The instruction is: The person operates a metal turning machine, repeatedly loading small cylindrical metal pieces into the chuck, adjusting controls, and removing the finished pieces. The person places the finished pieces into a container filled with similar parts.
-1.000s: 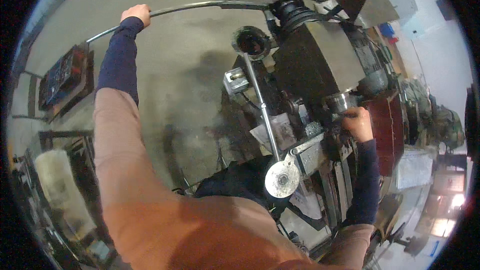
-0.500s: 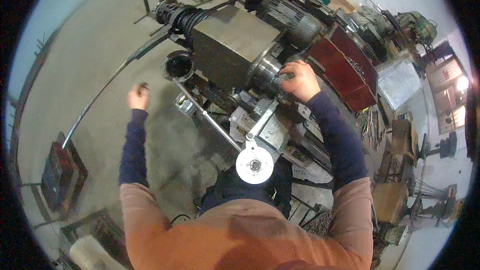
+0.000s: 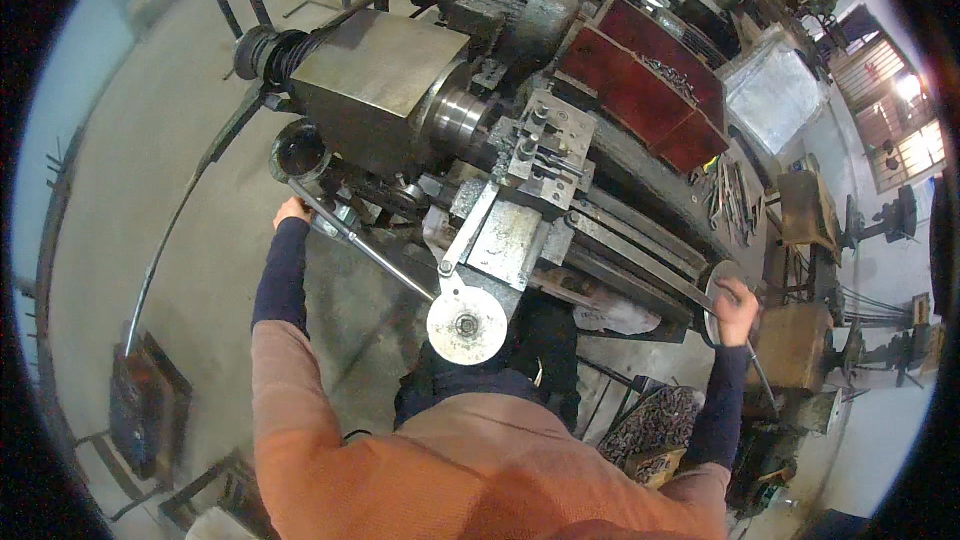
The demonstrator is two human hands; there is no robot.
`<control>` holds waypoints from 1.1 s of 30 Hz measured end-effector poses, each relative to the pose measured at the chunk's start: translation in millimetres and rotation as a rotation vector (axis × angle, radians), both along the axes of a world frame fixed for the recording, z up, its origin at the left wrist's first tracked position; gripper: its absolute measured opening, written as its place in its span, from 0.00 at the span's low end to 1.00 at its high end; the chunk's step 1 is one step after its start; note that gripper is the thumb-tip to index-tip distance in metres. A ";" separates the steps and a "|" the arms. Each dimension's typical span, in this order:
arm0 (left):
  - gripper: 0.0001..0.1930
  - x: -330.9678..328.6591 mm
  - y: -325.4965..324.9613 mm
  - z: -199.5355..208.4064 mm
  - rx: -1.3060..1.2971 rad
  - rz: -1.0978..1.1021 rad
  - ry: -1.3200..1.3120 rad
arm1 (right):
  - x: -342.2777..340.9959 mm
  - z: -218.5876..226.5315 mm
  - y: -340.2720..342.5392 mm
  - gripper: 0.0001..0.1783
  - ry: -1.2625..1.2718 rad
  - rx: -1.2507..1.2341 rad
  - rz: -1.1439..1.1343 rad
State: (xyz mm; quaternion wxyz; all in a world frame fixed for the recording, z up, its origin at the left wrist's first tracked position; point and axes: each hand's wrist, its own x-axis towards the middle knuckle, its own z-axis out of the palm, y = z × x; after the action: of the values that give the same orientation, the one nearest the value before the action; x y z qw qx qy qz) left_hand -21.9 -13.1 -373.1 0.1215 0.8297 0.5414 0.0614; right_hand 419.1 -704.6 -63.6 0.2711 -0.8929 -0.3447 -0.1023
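I stand over a small metal lathe with a grey headstock box [image 3: 380,55] and a shiny round chuck [image 3: 462,120]. My right hand [image 3: 735,312] is closed on the rim of a handwheel [image 3: 713,285] at the right end of the rails. Beside the open round cup [image 3: 300,150] at the lower left of the headstock, my left hand [image 3: 291,212] has its fingers curled; what they hold, if anything, is hidden. A long metal rod [image 3: 375,255] slants from there toward the pale round dial [image 3: 466,325]. The tool block [image 3: 550,145] stands just right of the chuck.
Behind the rails sits a dark red tray [image 3: 640,90] with small metal parts. An electric motor [image 3: 510,5] is behind the headstock. Several hand tools [image 3: 732,195] lie to the right. A heap of metal pieces [image 3: 665,420] is at the lower right.
My right hand has left the chuck and moved right and nearer, onto the handwheel. My left hand has come in beside the cup. The tool block, earlier hidden or outside this position, now shows beside the chuck.
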 end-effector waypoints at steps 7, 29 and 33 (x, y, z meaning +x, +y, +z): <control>0.25 -13.0 -49.8 96.3 -0.354 0.063 -0.314 | 63.1 -85.0 -267.2 0.30 -0.023 -0.415 -0.470; 0.09 71.1 -81.9 108.9 -0.437 0.491 -1.128 | -78.9 -126.7 -310.5 0.24 0.383 -0.704 -1.265; 0.11 79.5 -87.3 101.2 -0.374 0.460 -1.087 | -95.9 -144.2 -311.7 0.25 0.311 -0.693 -1.318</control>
State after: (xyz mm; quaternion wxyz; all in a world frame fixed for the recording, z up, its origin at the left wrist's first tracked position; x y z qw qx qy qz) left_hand 57.5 -100.5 -271.9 0.5068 0.5067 0.5686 0.4039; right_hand 323.2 -1016.3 -207.8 -0.0967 -0.9521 0.2900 -0.0018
